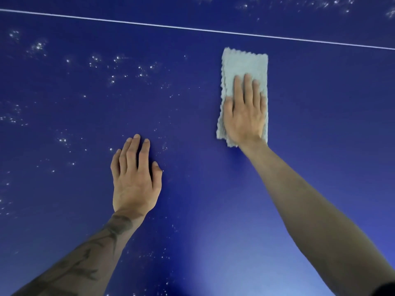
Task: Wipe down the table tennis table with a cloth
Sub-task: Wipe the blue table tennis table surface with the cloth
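The blue table tennis table [320, 107] fills the whole view. A folded pale grey-green cloth [243, 65] lies flat on it, right of centre, below a thin white line [192, 28]. My right hand [243, 112] presses flat on the cloth's near half with straight fingers. My left hand [134, 178] rests flat on the bare table surface to the left, fingers straight, holding nothing. Small white water droplets [115, 69] speckle the table on the left side and along the top right.
The white line runs slantwise across the far part of the table. A pale glare patch [224, 263] lies on the surface between my forearms.
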Available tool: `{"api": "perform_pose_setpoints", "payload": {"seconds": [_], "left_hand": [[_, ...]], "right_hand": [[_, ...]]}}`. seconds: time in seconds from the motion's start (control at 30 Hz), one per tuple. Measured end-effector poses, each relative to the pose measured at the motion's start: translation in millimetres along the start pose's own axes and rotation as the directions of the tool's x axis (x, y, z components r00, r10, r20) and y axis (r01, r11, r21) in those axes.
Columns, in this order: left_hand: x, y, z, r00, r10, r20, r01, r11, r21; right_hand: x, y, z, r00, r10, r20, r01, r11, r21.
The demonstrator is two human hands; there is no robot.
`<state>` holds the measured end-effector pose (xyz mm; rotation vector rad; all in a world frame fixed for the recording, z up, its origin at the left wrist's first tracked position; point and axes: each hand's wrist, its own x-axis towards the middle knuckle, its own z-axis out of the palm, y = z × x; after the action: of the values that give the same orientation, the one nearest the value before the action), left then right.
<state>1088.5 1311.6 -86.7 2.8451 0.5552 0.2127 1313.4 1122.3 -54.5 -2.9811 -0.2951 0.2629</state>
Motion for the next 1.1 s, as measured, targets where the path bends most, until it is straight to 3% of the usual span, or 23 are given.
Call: {"api": "perform_pose_setpoints", "payload": {"seconds": [0.1,0.2,0.3,0.5,0.57,0.77,0.83,0.93,1.03,1.1], "left_hand": [[1.4,0.8,-1.3,1.0,0.0,0.008,0.0,1.0,0.003],[1.0,2.0,-3.4,1.0,-0.007,0.015,0.007,1.0,0.001],[1.6,2.0,-4.5,1.0,0.0,0.022,0.0,1.0,-0.001],[1.5,2.7,-6.5,1.0,-0.006,0.025,0.007,1.0,-0.009],[1.2,3.8,-7.0,1.0,-0.011,0.023,0.011,1.0,-0.01],[1.5,3.9,-11.3,1.0,-0.003,0.029,0.003,1.0,-0.004],[1.4,4.4,-12.0,1.0,-0.011,0.029,0.012,1.0,-0.017],[0.1,1.5,-12.3,1.0,-0.013,0.015,0.015,0.996,-0.088],[0.1,-12.8,-17.3,1.0,-0.005,-0.026,0.001,0.989,-0.151],[3.6,-29.2,-23.6,0.999,-0.002,-0.043,-0.003,0.994,-0.114]], "right_hand": [[30.8,-30.1,-0.7,0.999,0.027,-0.017,-0.026,0.999,0.046],[6.6,-64.8,9.6,0.988,-0.155,0.021,0.154,0.988,0.026],[-25.9,-50.8,15.5,0.95,-0.307,0.054,0.309,0.95,-0.033],[33.5,-22.2,2.7,1.0,0.0,-0.019,0.001,1.0,0.02],[39.1,-47.2,6.1,0.999,0.004,-0.033,-0.003,0.999,0.044],[-27.0,-68.3,19.7,0.917,-0.393,0.067,0.395,0.918,-0.027],[-26.4,-47.3,16.4,0.931,-0.358,0.07,0.36,0.933,-0.015],[2.3,-28.5,10.1,0.985,-0.172,0.02,0.172,0.985,0.002],[28.0,-58.7,10.3,0.999,-0.03,-0.032,0.032,0.999,0.044],[22.6,-91.8,14.9,0.998,-0.065,-0.013,0.066,0.996,0.063]]}}
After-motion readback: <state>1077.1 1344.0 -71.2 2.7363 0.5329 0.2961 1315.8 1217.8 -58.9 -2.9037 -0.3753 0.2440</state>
